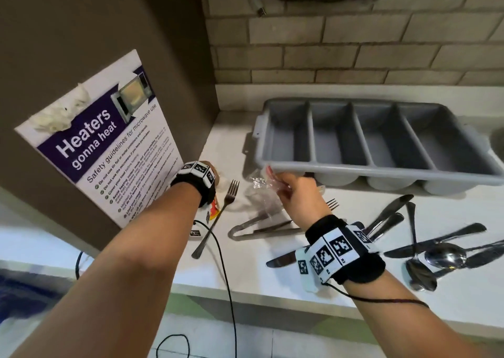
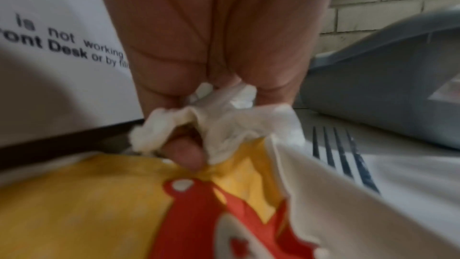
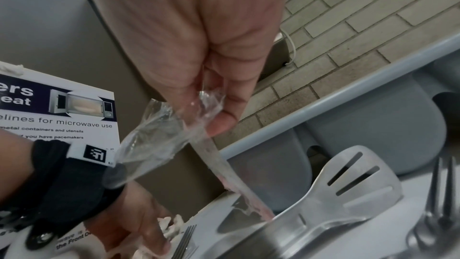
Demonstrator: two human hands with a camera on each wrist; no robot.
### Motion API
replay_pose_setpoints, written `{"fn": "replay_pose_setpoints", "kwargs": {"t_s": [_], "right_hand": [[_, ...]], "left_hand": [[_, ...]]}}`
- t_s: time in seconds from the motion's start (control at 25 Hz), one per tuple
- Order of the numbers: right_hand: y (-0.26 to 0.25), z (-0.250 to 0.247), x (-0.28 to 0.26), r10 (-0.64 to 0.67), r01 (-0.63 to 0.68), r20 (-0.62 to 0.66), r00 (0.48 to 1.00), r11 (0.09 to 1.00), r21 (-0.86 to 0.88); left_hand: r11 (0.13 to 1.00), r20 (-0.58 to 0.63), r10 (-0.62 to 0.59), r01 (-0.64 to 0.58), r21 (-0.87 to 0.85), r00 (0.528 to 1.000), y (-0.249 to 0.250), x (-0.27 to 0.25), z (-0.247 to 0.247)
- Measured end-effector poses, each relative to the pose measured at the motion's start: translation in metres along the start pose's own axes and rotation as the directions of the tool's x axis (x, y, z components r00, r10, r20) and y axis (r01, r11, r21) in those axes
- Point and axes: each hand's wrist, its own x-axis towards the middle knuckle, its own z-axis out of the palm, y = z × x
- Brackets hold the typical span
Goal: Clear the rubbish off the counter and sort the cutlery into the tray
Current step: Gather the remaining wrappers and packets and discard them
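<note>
1. Left hand (image 2: 214, 50) pinches a white tissue (image 2: 224, 125) in its grip, over a yellow-red wrapper (image 2: 99, 204) by the wall poster (image 1: 109, 150).
2. Right hand (image 1: 297, 197) pinches clear plastic (image 3: 159, 133) in its grip, lifted just before the tray (image 1: 381, 177) rim.
3. A fork (image 1: 218, 221) lies between the hands; more cutlery (image 1: 425, 248) lies right, on the worktop (image 1: 272, 281).

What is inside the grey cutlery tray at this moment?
The four compartments of the grey cutlery tray look empty in the head view; no cutlery is sorted yet. The near ends of the compartment floors are hidden behind the front rim.
</note>
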Motion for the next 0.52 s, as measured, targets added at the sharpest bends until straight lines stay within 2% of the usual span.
{"fn": "replay_pose_setpoints", "kwargs": {"t_s": [0.12, 0.2, 0.28, 0.32, 0.4, 0.48, 0.52], "right_hand": [[0.005, 0.004, 0.003, 0.007, -0.007, 0.003, 1.000, 1.000, -0.027], [0.006, 0.005, 0.003, 0.009, -0.009, -0.001, 1.000, 1.000, -0.026], [0.006, 0.005, 0.001, 0.016, -0.016, -0.011, 1.000, 0.999, -0.032], [0.008, 0.004, 0.001, 0.025, -0.025, -0.022, 0.999, 0.999, -0.027], [0.010, 0.000, -0.002, 0.039, -0.039, -0.046, 0.998, 0.999, -0.003], [0.010, -0.008, -0.008, 0.038, -0.035, -0.081, 0.996, 0.999, 0.033], [0.010, -0.014, -0.013, 0.026, -0.021, -0.105, 0.994, 0.999, 0.050]], "left_hand": [[0.989, -0.017, 0.055, -0.052, 0.136, 0.998, -0.001, -0.009, 0.007], [0.973, -0.021, 0.160, -0.154, 0.173, 0.987, 0.002, -0.007, 0.016], [0.974, -0.026, 0.176, -0.170, 0.150, 0.984, 0.004, -0.002, 0.019], [0.979, -0.044, 0.184, -0.179, 0.098, 0.982, 0.003, -0.001, 0.016], [0.978, -0.210, 0.157, -0.182, -0.105, 0.965, 0.004, -0.001, 0.004], [0.923, -0.405, 0.073, -0.215, -0.318, 0.912, 0.004, -0.012, -0.017], [0.896, -0.469, 0.044, -0.243, -0.372, 0.882, 0.005, -0.024, -0.029]]}}
